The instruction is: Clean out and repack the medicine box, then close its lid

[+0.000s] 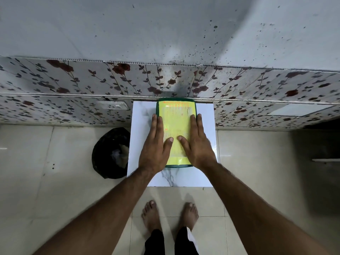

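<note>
The medicine box point(175, 108) is a green box with a yellow-green printed lid. It stands on a white marble-patterned table point(143, 126) against the wall. Its lid lies flat on top. My left hand point(156, 144) rests palm down on the lid's left side, fingers stretched along the left rim. On the lid's right side my right hand point(196, 144) lies flat the same way. Both thumbs point inward over the lid's middle. Neither hand grips anything. The box's contents are hidden.
A black bin bag point(110, 153) with crumpled waste in it sits on the floor left of the table. Floral wall tiles point(73, 80) run behind the table. My bare feet point(169, 214) stand on beige floor tiles just in front of it.
</note>
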